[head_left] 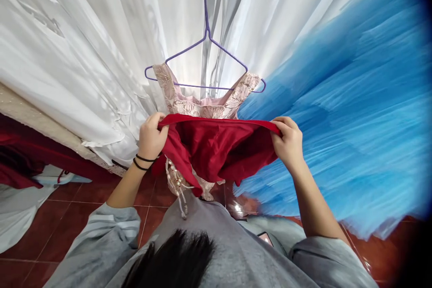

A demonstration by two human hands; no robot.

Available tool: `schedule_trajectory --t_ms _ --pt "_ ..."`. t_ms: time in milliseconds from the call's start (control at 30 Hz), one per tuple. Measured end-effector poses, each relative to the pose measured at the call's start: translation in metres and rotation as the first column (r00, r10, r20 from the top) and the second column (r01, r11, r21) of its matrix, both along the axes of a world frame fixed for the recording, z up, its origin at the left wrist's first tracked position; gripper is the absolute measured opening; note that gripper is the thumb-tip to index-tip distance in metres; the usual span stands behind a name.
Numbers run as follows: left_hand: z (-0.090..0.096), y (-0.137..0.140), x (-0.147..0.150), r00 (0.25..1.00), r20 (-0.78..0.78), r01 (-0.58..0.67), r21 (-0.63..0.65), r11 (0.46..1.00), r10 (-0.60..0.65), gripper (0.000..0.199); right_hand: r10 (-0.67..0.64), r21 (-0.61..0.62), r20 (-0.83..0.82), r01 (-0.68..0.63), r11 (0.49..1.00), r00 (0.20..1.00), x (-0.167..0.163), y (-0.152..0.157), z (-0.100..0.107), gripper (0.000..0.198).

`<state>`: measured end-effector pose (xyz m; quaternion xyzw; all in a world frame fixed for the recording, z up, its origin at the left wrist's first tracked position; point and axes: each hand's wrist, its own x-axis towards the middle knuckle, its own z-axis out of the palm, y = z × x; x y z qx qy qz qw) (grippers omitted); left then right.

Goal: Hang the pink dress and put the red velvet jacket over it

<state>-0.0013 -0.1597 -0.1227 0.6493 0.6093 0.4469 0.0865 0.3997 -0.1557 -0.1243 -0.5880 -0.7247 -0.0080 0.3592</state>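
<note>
Both of my hands stretch a red cloth (216, 144) by its upper edge, in front of a pink brocade dress (209, 109). My left hand (152, 137) pinches the cloth's left corner; two black bands circle that wrist. At the opposite corner my right hand (286, 140) grips the edge between thumb and fingers. The dress hangs by its shoulder straps from a purple hanger (208, 33). Beaded cords (176, 179) dangle below the cloth on the left. Most of the dress's lower part is hidden behind the red cloth.
White curtains (101, 31) hang behind the hanger. Blue fluffy fabric (344, 112) fills the right side. Dark red cloth (57, 153) and white fabric (23, 211) lie at the left. Red tiles (91, 216) cover the floor, and a phone (265, 238) is partly visible below.
</note>
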Motion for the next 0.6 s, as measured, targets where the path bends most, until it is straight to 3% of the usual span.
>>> schedule_trajectory --t_ms 33,67,100,167,200,267,300,367,433,467,500,567,600 --pt "0.001 -0.001 0.004 0.995 0.091 0.049 -0.095 0.994 -0.041 0.012 0.016 -0.003 -0.048 -0.016 1.000 0.999 -0.004 -0.001 -0.002 0.032" --pt "-0.001 -0.002 0.008 0.970 0.230 0.136 -0.231 0.963 -0.082 0.014 0.055 -0.085 -0.083 -0.062 0.994 0.995 -0.010 -0.003 -0.007 0.029" --pt "-0.005 -0.003 0.013 0.910 0.404 0.252 -0.362 0.897 -0.093 0.018 0.109 -0.217 -0.120 -0.133 0.967 0.987 -0.016 -0.006 -0.014 0.028" --pt "-0.016 -0.006 0.025 0.713 0.702 0.468 -0.469 0.749 -0.006 0.022 0.197 -0.453 -0.255 -0.297 0.841 0.947 -0.032 -0.011 -0.032 0.035" --pt "-0.020 -0.009 0.033 0.626 0.779 0.528 -0.458 0.715 0.037 0.023 0.215 -0.498 -0.349 -0.375 0.782 0.912 -0.043 -0.014 -0.041 0.043" --pt "-0.022 -0.016 0.053 0.580 0.814 0.606 -0.404 0.686 -0.032 0.024 0.256 -0.440 -0.534 -0.523 0.730 0.806 -0.070 -0.019 -0.057 0.063" --pt "-0.021 -0.020 0.064 0.604 0.785 0.646 -0.380 0.662 -0.138 0.023 0.303 -0.378 -0.600 -0.596 0.708 0.740 -0.084 -0.020 -0.064 0.071" --pt "-0.013 -0.026 0.084 0.642 0.668 0.721 -0.359 0.593 -0.376 0.020 0.424 -0.285 -0.668 -0.737 0.613 0.611 -0.111 -0.019 -0.073 0.083" --pt "-0.005 -0.027 0.093 0.634 0.550 0.768 -0.365 0.526 -0.544 0.022 0.472 -0.270 -0.712 -0.824 0.498 0.519 -0.130 -0.015 -0.078 0.071" --pt "-0.003 -0.023 0.091 0.639 0.513 0.766 -0.361 0.531 -0.573 0.024 0.452 -0.283 -0.741 -0.841 0.461 0.497 -0.133 -0.014 -0.080 0.060" --pt "-0.004 -0.016 0.084 0.667 0.489 0.740 -0.343 0.579 -0.563 0.025 0.410 -0.297 -0.769 -0.842 0.451 0.491 -0.131 -0.012 -0.080 0.051" --pt "-0.012 0.008 0.058 0.779 0.460 0.571 -0.240 0.785 -0.427 0.031 0.280 -0.332 -0.810 -0.797 0.505 0.515 -0.114 -0.012 -0.078 0.043" --pt "-0.020 0.024 0.040 0.831 0.465 0.415 -0.156 0.896 -0.304 0.041 0.209 -0.345 -0.823 -0.757 0.556 0.528 -0.099 -0.014 -0.075 0.044"
